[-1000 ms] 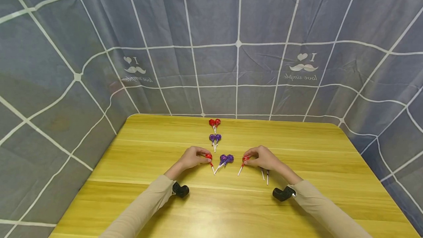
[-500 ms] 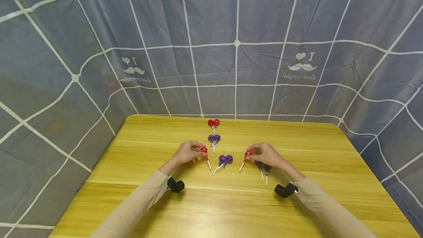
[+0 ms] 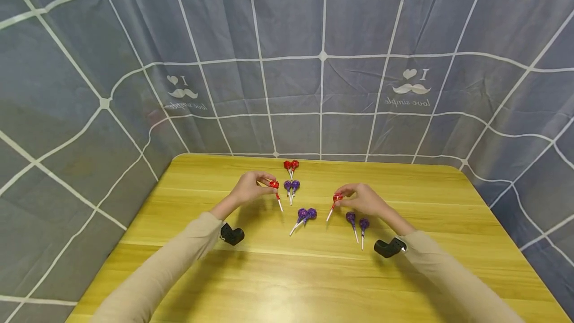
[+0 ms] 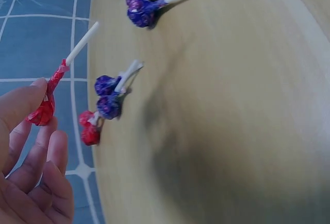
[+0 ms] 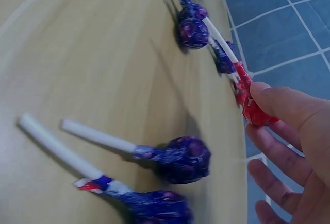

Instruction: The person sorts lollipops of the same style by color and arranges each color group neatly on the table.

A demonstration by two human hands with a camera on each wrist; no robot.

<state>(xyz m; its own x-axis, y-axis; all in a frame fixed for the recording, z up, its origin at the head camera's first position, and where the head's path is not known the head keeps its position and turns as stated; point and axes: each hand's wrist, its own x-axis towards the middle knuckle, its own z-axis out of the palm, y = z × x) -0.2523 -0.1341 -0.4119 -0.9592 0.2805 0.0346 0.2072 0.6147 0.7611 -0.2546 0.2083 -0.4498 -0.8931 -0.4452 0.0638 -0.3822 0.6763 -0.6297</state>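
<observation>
My left hand (image 3: pixel 252 188) pinches a red lollipop (image 4: pixel 45 103) by its wrapped head, the white stick slanting down. Likewise my right hand (image 3: pixel 362 199) holds another red lollipop (image 5: pixel 253 108) between thumb and fingers, raised over the wood. Between the hands lies a pair of purple lollipops (image 3: pixel 307 215) with sticks meeting. Further back, beside my left hand, is another purple pair (image 3: pixel 292 186), and behind it a red pair (image 3: pixel 291 165). Two more purple lollipops (image 3: pixel 357 222) lie just below my right hand, a little apart from each other.
The yellow wooden table (image 3: pixel 278 273) ends at a rounded back edge near a grey curtain (image 3: pixel 291 88) with white grid lines. Black wrist cameras (image 3: pixel 231 234) sit on both forearms, below the beige sleeves (image 3: pixel 161 263).
Both hands have lifted their red lollipops and moved back, away from the central purple pair; the left has also gone slightly left. The two right-hand purple lollipops are now uncovered.
</observation>
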